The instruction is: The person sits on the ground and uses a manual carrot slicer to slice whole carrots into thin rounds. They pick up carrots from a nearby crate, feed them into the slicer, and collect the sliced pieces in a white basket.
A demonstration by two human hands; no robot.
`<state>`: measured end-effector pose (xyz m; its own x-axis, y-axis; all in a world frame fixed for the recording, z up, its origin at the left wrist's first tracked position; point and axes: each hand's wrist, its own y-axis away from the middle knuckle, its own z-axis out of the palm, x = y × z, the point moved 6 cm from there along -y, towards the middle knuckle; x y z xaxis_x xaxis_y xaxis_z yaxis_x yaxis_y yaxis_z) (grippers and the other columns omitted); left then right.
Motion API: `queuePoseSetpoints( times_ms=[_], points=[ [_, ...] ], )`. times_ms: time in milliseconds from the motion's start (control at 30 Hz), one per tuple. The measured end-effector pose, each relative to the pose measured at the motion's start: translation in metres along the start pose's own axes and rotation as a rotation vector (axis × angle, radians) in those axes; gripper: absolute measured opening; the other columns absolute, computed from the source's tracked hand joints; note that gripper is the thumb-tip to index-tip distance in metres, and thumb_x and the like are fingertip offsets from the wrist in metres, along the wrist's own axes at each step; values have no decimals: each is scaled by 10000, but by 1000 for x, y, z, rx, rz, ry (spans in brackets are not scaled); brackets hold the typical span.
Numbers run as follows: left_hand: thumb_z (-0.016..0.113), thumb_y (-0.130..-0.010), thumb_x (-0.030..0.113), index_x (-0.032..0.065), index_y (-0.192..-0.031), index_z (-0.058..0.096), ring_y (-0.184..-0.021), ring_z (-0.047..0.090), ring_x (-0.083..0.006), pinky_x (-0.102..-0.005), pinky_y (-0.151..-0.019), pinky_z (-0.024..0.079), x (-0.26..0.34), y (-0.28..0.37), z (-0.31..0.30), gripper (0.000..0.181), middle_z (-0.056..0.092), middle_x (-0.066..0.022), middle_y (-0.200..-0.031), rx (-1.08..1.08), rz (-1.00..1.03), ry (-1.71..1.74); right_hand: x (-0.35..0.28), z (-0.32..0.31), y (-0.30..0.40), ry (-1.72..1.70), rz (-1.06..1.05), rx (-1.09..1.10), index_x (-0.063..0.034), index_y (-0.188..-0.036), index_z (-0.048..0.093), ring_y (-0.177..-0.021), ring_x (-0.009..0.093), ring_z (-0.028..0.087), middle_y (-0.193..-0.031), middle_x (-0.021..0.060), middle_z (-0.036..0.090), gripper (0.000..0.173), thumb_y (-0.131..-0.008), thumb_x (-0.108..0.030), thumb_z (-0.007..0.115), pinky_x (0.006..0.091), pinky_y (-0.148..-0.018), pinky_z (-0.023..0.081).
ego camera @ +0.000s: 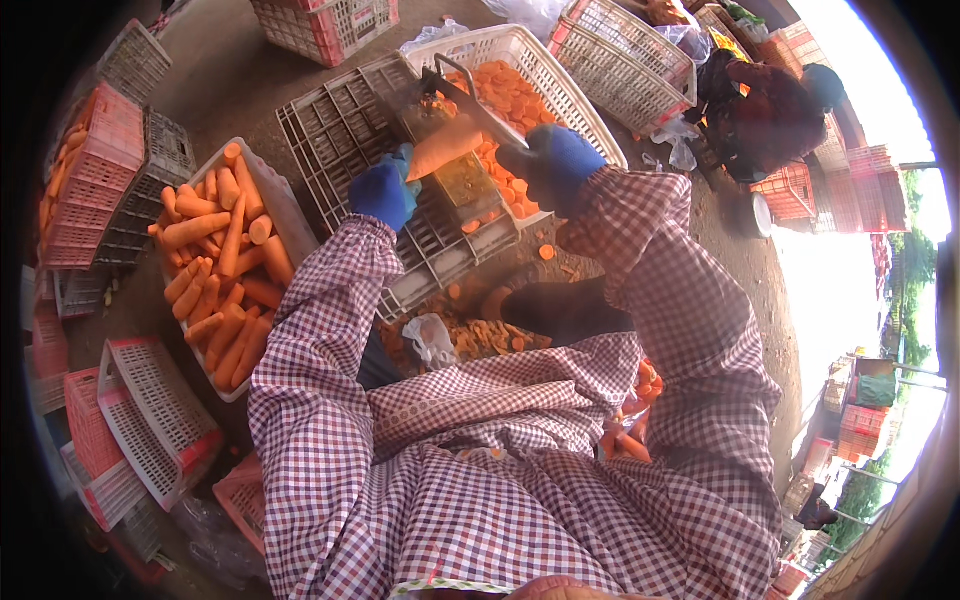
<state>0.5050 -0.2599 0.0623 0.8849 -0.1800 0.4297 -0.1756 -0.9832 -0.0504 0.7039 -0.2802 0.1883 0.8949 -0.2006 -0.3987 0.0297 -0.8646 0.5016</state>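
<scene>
My left hand (384,189), in a blue glove, holds a thick peeled carrot (445,148) over a wet block (466,182). The block rests on an overturned plastic crate (341,124). In another blue glove, my right hand (564,159) grips the handle of a long-bladed cutter (491,116). Its blade lies just beyond the carrot and its far end reaches a metal bracket; motion blurs this area. Round carrot slices (517,90) fill much of a white basket (581,97) beyond the block. Whole peeled carrots (232,225) are heaped in a white crate (289,202) to my left.
Carrot scraps (480,334) and a plastic bag (431,339) lie on the ground by my foot. Pink and white crates (154,412) stand at the left, with a white crate (622,64) at the upper right. Another person (772,112) is bent over beyond it.
</scene>
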Motion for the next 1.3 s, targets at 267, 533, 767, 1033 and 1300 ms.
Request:
queuePoseSetpoints(
  times_ms=[267,533,767,1033,1300],
  points=[
    [699,-776,182,91,-1351,429,-1068,581,-334,-398,-890,483,4,3,-1,642,544,-179,-1248,-113,-14,41,46,62,13,-38,38,335,1,-932,583,-832,378,630,-838,241,633,410,-889,-404,532,445,-732,483],
    [685,-760,208,91,-1275,475,-932,616,-349,-441,-782,497,-10,1,15,569,612,-177,-1059,75,91,68,85,125,-19,-29,85,387,-69,-1003,529,-872,403,622,-912,249,632,406,-898,-460,505,466,-760,477],
    [705,-771,222,74,-1298,487,-1041,591,-331,-392,-865,481,-6,-1,11,589,587,-184,-1175,-56,40,76,59,47,-2,-138,28,192,-5,-843,608,-703,242,649,-748,158,645,441,-886,-431,503,379,-648,497],
    [688,-766,214,70,-1274,491,-977,613,-340,-414,-812,496,0,-2,6,564,602,-188,-1117,14,27,90,42,64,8,55,5,388,3,-858,567,-654,333,632,-700,189,629,387,-886,-379,520,445,-614,484],
    [672,-758,182,77,-1222,508,-925,619,-351,-430,-774,502,-3,-13,13,503,617,-170,-1056,6,115,130,81,59,-6,-279,90,223,-27,-874,621,-696,226,634,-716,136,621,459,-880,-476,528,400,-628,480]
  ],
)
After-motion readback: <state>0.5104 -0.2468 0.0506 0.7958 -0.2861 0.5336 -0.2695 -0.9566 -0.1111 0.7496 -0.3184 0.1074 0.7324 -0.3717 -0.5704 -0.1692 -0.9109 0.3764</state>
